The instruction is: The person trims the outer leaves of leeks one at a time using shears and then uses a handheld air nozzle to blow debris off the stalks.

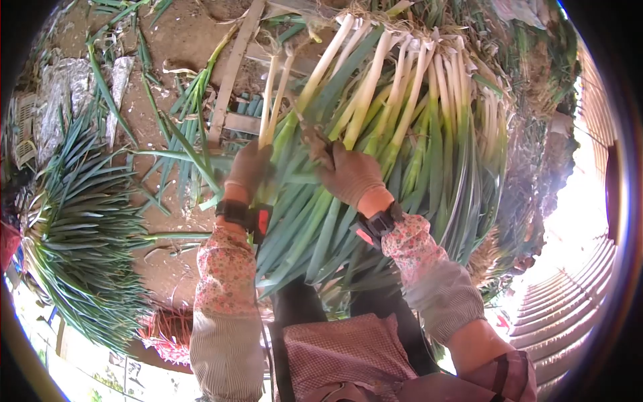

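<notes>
Two pale-stemmed stalks (273, 94) are gripped in the closed, gloved left hand (249, 167) and held just beside the heap of green onions (408, 127), which is spread in front of the body with its white ends pointed away. The gloved right hand (349, 173) is curled shut on the heap's near leaves, though exactly what is pinched cannot be told. A second bundle of greens (80, 221) is seen well apart at the left, on the dirt ground (181, 40) where a wooden plank (234, 63) lies.
</notes>
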The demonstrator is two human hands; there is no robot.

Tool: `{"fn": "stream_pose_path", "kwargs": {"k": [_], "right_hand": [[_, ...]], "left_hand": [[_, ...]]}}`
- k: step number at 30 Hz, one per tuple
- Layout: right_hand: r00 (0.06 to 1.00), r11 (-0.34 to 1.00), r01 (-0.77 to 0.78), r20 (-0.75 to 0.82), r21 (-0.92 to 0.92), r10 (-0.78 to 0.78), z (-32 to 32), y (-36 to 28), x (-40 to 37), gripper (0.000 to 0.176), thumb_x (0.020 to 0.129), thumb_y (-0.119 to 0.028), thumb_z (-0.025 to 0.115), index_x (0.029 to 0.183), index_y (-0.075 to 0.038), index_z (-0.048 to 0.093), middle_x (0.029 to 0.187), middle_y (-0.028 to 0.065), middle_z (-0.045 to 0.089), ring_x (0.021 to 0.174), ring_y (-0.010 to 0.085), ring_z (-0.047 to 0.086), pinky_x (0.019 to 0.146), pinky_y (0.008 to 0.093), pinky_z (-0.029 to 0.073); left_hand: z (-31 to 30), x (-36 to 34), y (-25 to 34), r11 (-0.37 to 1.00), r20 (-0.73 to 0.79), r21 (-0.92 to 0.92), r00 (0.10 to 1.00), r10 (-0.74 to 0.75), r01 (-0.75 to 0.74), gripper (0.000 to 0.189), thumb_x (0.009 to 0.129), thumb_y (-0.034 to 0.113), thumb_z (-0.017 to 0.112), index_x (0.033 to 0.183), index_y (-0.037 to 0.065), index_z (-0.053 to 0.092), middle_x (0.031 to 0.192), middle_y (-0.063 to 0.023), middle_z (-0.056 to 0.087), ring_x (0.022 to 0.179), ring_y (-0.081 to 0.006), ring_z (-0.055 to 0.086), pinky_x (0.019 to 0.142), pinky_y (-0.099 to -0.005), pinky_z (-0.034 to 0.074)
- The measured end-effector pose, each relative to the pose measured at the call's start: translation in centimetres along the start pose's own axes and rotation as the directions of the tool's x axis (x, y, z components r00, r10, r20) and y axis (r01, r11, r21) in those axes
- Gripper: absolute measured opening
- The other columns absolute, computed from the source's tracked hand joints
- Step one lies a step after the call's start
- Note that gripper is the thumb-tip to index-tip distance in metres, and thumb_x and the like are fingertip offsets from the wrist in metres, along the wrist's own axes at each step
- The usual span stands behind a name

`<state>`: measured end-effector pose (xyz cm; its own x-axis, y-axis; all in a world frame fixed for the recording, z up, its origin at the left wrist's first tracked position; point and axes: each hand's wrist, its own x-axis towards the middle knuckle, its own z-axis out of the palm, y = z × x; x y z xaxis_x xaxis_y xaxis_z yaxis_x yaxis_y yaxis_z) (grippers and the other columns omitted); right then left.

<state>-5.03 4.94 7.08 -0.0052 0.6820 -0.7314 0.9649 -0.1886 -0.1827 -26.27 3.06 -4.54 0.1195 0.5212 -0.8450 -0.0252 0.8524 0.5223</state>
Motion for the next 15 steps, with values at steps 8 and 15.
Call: {"fn": "stream_pose_path", "kwargs": {"k": [8,15], "right_hand": [[0.996,1.000,0.014,-0.090,-0.025,-0.016,-0.9,-0.4,3.7,0.054,0.086,-0.054,0.059,0.104,-0.003,0.062,0.095,0.0252,0.070,0.092,0.0441,0.067,0.083,0.0511,0.052],[0.998,0.999,-0.036,-0.052,-0.034,0.034,-2.8,3.9,6.7,0.056,0.081,-0.051,0.062,0.111,-0.004,0.067,0.103,0.0228,0.071,0.099,0.0396,0.068,0.089,0.0460,0.053]], "left_hand": [[0.1,-0.7,-1.2,0.999,-0.002,0.026,1.000,0.024,-0.024,0.031,0.097,0.025,0.062,0.113,-0.001,0.059,0.065,-0.0077,0.059,0.049,-0.0177,0.056,0.046,-0.0315,0.048],[1.3,-5.1,-4.5,0.940,-0.073,0.323,0.988,0.138,-0.108,0.025,0.096,0.023,0.060,0.109,0.002,0.060,0.064,-0.0056,0.059,0.049,-0.0143,0.057,0.042,-0.0294,0.045]]}}
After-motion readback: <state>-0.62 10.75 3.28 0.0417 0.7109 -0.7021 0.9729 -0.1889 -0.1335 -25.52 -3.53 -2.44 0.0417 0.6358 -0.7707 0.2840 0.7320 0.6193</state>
